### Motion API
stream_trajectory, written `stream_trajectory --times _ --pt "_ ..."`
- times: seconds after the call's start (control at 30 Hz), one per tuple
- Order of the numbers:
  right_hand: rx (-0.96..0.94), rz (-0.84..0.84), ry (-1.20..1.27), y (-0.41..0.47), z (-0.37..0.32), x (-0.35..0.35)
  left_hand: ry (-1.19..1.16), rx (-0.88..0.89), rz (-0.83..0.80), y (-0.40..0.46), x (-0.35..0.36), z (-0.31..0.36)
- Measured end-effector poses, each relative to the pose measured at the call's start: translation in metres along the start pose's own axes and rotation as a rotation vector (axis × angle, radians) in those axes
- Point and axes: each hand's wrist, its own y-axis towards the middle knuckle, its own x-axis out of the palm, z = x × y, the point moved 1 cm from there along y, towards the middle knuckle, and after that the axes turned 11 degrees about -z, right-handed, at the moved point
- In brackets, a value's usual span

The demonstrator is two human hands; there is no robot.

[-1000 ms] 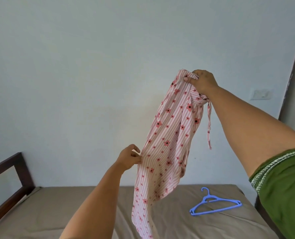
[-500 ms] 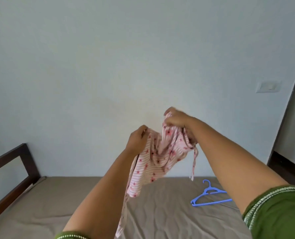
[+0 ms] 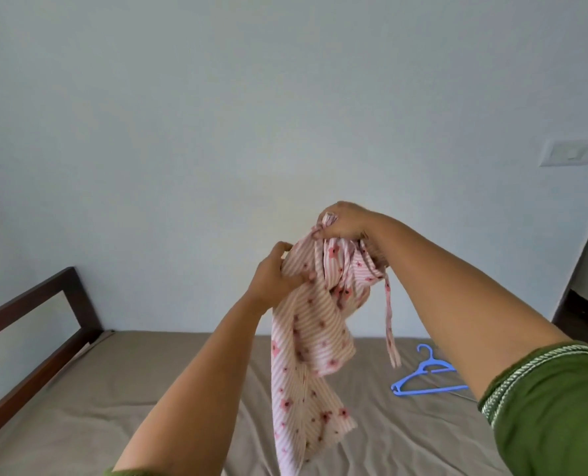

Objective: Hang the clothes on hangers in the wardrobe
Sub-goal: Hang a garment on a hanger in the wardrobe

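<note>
While no brand, label or writing can be read anywhere, materials show plainly. At the left edge of the frame a dark brown wooden bed frame (image 3: 38, 324) with straight square rails runs along a mattress covered by a taupe sheet (image 3: 114, 400), smooth cloth with shallow creases. Just left of centre, the left hand (image 3: 273, 280) has its fingers (image 3: 299, 279) curled and clamped on a bunched fold of the garment (image 3: 309, 341), a thin, soft cloth with fine pink and white stripes and small red flowers. It hangs in the middle of the frame above the bed, its lower end dropping out of the bottom edge. Right of that, slightly higher, the right hand (image 3: 342, 223) grips the gathered top of the same cloth, fingers closed round it; a narrow strap (image 3: 388, 324) of the fabric dangles below the wrist. At the lower right a blue plastic hanger (image 3: 423, 379), thin with a curved hook, lies flat on the sheet, partly hidden by the right forearm. A green sleeve (image 3: 553, 407) with pale braided trim fills the lower right corner, and a white switch plate (image 3: 569, 153) sits on the pale blue wall (image 3: 217, 97) at the upper right.

A second ago the right hand held the garment high and stretched out, with the left hand far below; now both hands are close together and the cloth is bunched.
</note>
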Motion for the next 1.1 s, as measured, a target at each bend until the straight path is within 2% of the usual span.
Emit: stream_trajectory --times 0.1,0.2,0.37,0.43,0.63,0.77,0.9,1.1 --pt "0.031 0.183 -0.046 0.006 0.003 -0.023 0.134 0.009 -0.004 -0.015 0.011 -0.022" --pt "0.039 0.289 -0.037 0.004 0.005 -0.042 0.238 0.010 -0.006 -0.029 0.021 -0.040" --pt "0.016 0.318 -0.049 -0.002 0.004 -0.058 0.401 0.114 0.035 -0.039 0.039 -0.055" --pt "0.008 0.337 -0.038 -0.003 0.004 -0.060 0.446 0.099 0.030 -0.036 0.040 -0.057" --pt "0.029 0.345 -0.007 0.000 0.006 -0.052 0.509 -0.083 0.054 -0.024 0.039 -0.062" --pt "0.034 0.370 0.001 0.000 0.003 -0.054 0.595 -0.313 -0.098 -0.024 0.046 -0.076" --pt "0.070 0.434 -0.018 -0.005 0.005 -0.063 0.528 -0.416 -0.236 -0.037 0.053 -0.101" --pt "0.156 0.512 -0.018 -0.010 0.016 -0.061 0.364 -0.436 -0.116 -0.047 0.042 -0.112"
